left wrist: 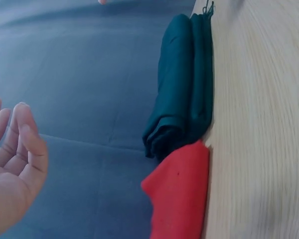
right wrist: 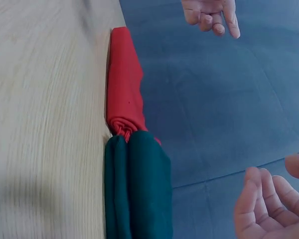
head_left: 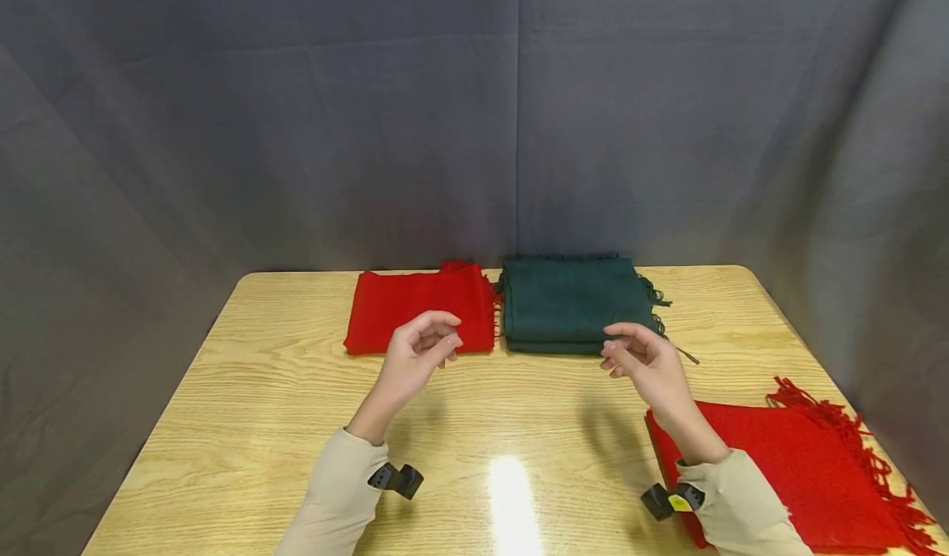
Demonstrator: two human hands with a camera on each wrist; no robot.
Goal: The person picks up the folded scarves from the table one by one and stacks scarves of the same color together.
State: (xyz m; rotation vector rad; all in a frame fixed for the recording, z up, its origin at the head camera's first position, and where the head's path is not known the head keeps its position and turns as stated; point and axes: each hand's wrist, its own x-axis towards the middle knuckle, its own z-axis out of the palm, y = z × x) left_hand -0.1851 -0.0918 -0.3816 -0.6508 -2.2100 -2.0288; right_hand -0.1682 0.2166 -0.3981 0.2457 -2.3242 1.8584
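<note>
Both hands are raised over the table, fingers loosely bent and holding nothing. My left hand (head_left: 418, 350) is nearest a folded red scarf (head_left: 415, 301) at the back of the table. My right hand (head_left: 645, 366) hovers just in front of a folded dark green scarf (head_left: 571, 296), whose fringe hangs out at its sides. In the right wrist view the red scarf (right wrist: 124, 79) and green scarf (right wrist: 142, 184) lie end to end. Beneath my right forearm, a second red scarf (head_left: 801, 474) lies folded at the front right, its fringe spread to the right.
The wooden table (head_left: 259, 391) has rounded back corners. A grey curtain (head_left: 415, 111) hangs behind it and along both sides. Small dark cameras are strapped to the left wrist (head_left: 396, 479) and the right wrist (head_left: 672, 501).
</note>
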